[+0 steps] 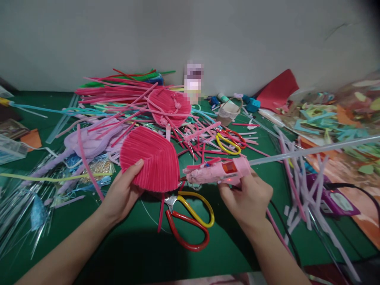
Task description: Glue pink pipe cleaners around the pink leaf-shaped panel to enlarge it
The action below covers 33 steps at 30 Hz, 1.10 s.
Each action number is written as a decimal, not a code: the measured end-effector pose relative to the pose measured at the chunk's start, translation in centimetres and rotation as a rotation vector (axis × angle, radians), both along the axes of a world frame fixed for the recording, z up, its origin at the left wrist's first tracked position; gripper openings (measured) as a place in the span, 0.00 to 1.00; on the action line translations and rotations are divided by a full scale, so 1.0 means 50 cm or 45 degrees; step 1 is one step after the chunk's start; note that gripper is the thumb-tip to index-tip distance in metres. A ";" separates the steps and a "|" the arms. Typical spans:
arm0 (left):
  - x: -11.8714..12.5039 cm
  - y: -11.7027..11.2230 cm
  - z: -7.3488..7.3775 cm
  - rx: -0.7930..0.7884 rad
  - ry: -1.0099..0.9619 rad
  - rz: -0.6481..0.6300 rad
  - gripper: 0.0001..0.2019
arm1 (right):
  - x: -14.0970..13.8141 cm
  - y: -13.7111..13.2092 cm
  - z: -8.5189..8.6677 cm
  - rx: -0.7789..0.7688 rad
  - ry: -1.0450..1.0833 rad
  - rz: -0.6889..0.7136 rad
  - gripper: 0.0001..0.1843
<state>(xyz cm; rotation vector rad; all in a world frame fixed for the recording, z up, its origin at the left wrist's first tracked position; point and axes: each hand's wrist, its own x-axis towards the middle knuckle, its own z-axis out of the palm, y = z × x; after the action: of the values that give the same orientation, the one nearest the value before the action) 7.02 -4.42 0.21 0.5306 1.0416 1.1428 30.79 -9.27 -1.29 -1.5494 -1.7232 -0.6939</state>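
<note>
My left hand (pixel 126 190) grips a red, ribbed, petal-shaped piece (pixel 151 162) that looks made of pipe cleaners laid side by side, thumb on its near face. In my right hand (pixel 246 194) is a pink glue gun (pixel 219 172), with a long clear glue stick (pixel 311 149) running out of its back to the right. Its nozzle points left, close to the piece's lower right edge; whether they touch I cannot tell. Scissors (pixel 190 221) with one red and one yellow handle lie below, their blades partly hidden under the piece. A second red ribbed piece (pixel 169 106) lies behind.
Red and pink pipe cleaners (pixel 113 93) are heaped at the back left, beside a lilac shape (pixel 92 138). More scissors (pixel 228 143) lie behind the glue gun. A small basket (pixel 228 111), a purple device (pixel 335 198) with a cord and paper scraps stand or lie rightward.
</note>
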 end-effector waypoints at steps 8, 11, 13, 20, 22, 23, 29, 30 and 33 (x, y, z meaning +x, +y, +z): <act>-0.001 -0.002 0.001 -0.004 -0.007 0.006 0.14 | 0.002 0.000 0.005 0.007 -0.023 0.017 0.14; -0.002 -0.002 0.001 0.001 -0.004 -0.006 0.14 | 0.001 0.000 0.007 0.009 -0.017 0.018 0.15; -0.002 -0.002 0.001 -0.001 0.003 -0.009 0.14 | 0.001 0.000 0.007 0.007 -0.004 0.016 0.15; -0.004 -0.005 -0.005 0.018 0.001 -0.034 0.14 | 0.001 -0.001 0.002 -0.011 -0.027 -0.066 0.17; -0.005 -0.005 -0.006 0.029 0.004 -0.039 0.14 | 0.002 -0.001 0.002 -0.005 -0.021 -0.049 0.17; -0.005 -0.005 -0.007 0.031 0.005 -0.047 0.14 | 0.002 -0.001 0.002 0.002 -0.018 -0.039 0.17; -0.003 -0.005 -0.007 0.015 0.021 -0.055 0.15 | 0.002 0.000 0.003 0.006 -0.028 -0.022 0.16; -0.003 -0.005 -0.007 0.015 0.018 -0.051 0.14 | 0.002 0.000 0.004 0.006 -0.036 -0.029 0.17; -0.004 -0.004 -0.008 0.015 0.006 -0.047 0.14 | 0.003 -0.002 0.006 0.013 -0.047 -0.020 0.16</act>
<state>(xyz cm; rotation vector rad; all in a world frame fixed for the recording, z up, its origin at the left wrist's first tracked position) 6.81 -4.60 -0.20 0.5600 1.0257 1.1163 30.96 -9.37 -1.00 -1.5538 -1.7333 -0.7423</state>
